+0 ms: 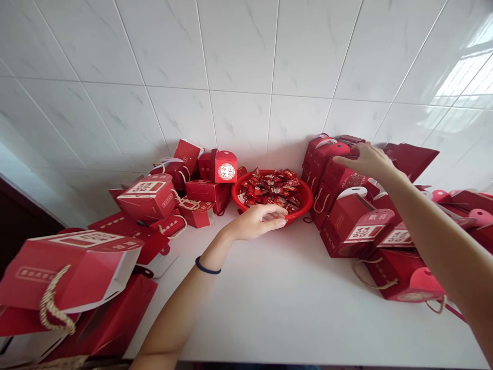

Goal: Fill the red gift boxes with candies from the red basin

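Note:
My left hand (260,221), a dark band (208,266) round its wrist, is at the near rim of a red basin (307,203). Its fingers are loosely curled, the thumb is apart from them, and nothing shows in the grasp. Small red wrapped candies (273,189) fill the basin. Over on the right, my right hand (372,159) reaches across the top of stacked red gift boxes (348,174). Its thumb is spread away from the fingers and it holds nothing visible; whether the fingertips touch a box I cannot tell.
More red gift boxes with rope handles are piled along the left, among them a large one (73,267) in front and one with a round white label (225,167). Others (356,221) crowd the right side. All stand on a white table (277,303) against a tiled wall (239,56).

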`<action>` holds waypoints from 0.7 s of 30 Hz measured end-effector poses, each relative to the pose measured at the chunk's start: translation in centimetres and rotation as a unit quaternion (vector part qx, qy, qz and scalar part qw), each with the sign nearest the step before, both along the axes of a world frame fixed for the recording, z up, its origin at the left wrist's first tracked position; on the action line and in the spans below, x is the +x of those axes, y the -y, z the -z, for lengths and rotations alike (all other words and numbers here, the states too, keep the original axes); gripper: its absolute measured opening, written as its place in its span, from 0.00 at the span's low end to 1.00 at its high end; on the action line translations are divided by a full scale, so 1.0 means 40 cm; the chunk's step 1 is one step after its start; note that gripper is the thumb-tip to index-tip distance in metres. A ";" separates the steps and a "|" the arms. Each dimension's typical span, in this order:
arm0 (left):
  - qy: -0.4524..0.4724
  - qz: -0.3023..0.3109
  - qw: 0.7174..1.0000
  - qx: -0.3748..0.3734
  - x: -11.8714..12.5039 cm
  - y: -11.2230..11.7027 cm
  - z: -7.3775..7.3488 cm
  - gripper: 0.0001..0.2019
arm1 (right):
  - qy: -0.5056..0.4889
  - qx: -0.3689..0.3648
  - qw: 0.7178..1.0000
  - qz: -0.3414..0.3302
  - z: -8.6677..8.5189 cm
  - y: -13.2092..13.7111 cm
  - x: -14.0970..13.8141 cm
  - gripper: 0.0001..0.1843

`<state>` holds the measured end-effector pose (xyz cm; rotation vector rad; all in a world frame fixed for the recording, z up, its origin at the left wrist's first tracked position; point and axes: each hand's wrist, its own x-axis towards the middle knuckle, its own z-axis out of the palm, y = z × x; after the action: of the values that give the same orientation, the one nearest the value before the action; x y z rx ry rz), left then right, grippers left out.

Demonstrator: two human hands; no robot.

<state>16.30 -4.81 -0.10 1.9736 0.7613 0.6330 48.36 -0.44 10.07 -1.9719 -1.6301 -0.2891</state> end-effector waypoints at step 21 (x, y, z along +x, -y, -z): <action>0.084 -0.293 0.933 0.191 -0.118 -0.133 -0.020 0.17 | -0.045 0.182 0.963 -0.194 0.056 0.136 -0.162 0.18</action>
<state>11.58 0.50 0.70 1.9896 1.2018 1.3748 41.89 -5.88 7.82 -1.3440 -1.7188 -0.3132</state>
